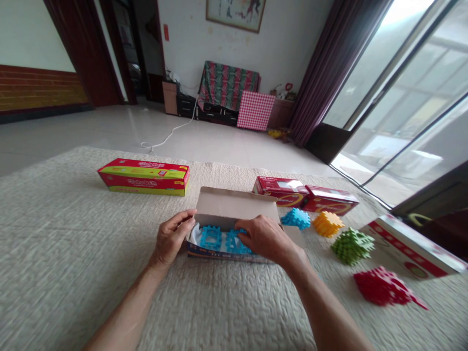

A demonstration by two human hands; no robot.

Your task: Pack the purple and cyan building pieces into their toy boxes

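An open cardboard box [237, 202] with its lid raised lies in front of me on the quilted mat. Inside it are blue notched plastic pieces [210, 238] and some clear plastic wrap. My left hand [173, 236] pinches the box's left edge near the lid corner. My right hand [265, 236] reaches into the right half of the box, its thumb and fingers closed on a blue piece [236, 242]. Part of that piece is hidden under the hand.
A red and green box [146, 178] stands at the left, two red boxes [281, 190] behind. On the right are stacks of blue [296, 219], orange [327, 224], green [353, 246] and red pieces [383, 286], beside a white and red box [417, 246].
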